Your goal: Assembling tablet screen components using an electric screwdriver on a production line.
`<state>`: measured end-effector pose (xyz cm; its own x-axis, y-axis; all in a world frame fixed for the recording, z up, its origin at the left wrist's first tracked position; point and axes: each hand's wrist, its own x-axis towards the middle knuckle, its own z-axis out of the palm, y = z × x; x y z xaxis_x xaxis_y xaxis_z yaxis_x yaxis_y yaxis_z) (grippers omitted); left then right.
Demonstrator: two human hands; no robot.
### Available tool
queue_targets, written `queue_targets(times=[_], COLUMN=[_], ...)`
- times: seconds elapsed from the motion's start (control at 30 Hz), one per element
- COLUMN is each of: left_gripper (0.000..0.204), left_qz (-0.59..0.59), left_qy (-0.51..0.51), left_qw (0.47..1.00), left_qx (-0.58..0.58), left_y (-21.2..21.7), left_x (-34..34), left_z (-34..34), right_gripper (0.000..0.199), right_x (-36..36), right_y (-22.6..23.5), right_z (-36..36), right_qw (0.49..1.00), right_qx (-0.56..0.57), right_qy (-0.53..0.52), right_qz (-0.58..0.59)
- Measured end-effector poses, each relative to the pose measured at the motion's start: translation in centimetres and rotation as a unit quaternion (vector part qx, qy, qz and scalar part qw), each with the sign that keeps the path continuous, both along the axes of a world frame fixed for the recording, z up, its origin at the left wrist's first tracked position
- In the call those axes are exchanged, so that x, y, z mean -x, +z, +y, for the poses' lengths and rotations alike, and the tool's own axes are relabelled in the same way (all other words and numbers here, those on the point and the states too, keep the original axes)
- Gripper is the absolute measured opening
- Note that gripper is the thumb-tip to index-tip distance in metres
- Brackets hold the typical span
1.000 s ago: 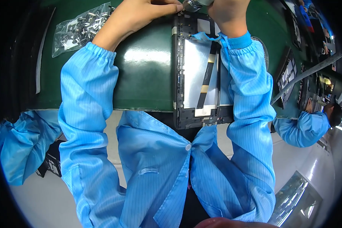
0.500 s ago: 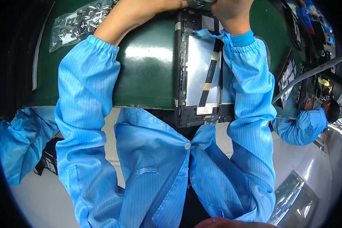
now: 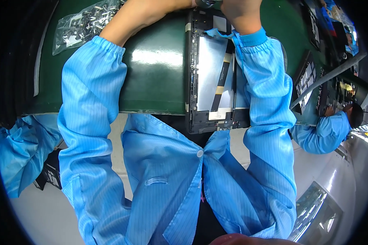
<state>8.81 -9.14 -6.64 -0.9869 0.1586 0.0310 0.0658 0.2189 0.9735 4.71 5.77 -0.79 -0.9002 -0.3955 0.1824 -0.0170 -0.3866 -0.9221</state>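
Note:
An opened tablet-like device (image 3: 206, 73) lies on the green table and juts over its near edge. It has a black frame, silver plates and a dark flat cable with gold-coloured bands. My right hand (image 3: 243, 15) is above its far end, with a blue wrist band (image 3: 252, 37) and its strap over the frame. From the left, my left hand (image 3: 161, 9) reaches toward the same end. Between both hands, a shiny rounded metal thing (image 3: 205, 3) is cut off by the top edge, so its kind is unclear. Most of my fingers are out of view.
A clear plastic bag (image 3: 79, 30) of small metal parts lies at the far left of the green table (image 3: 155, 90). To the right, another device frame (image 3: 306, 81) sits behind a grey bar (image 3: 331, 77). Blue-sleeved people work at right (image 3: 325, 132) and left (image 3: 26, 151).
Both hands have shifted slightly left and up, and less of the fingers shows. The device appears slightly higher and further left in the picture.

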Motion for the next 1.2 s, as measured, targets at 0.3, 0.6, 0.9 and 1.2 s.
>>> queue_targets(times=[0.3, 0.6, 0.9, 1.2], left_gripper=[0.018, 0.033, 0.053, 0.031], left_qz=[0.116, 0.047, -0.283, -0.225], left_qy=[0.124, 0.294, 0.137, 0.187], left_qw=[0.985, 0.951, 0.830, 0.937], left_qx=[0.029, 0.084, -0.461, -0.189], left_y=[0.9, 1.0, -2.6, -2.7], left_x=[-1.2, -21.9, -22.1, -27.4], left_z=[-0.2, 7.0, 12.5, 10.4], right_gripper=[0.016, 0.014, 0.028, 0.028], right_x=[0.3, 0.9, 1.6, 0.4], right_y=[-1.4, -1.0, 0.7, 3.0], right_z=[-0.3, 0.7, 3.9, 18.6], right_qw=[0.980, 0.978, 0.985, 0.947], right_qx=[-0.053, -0.070, -0.009, -0.111], right_qy=[-0.030, -0.042, -0.087, -0.249], right_qz=[0.189, 0.192, 0.146, 0.169])
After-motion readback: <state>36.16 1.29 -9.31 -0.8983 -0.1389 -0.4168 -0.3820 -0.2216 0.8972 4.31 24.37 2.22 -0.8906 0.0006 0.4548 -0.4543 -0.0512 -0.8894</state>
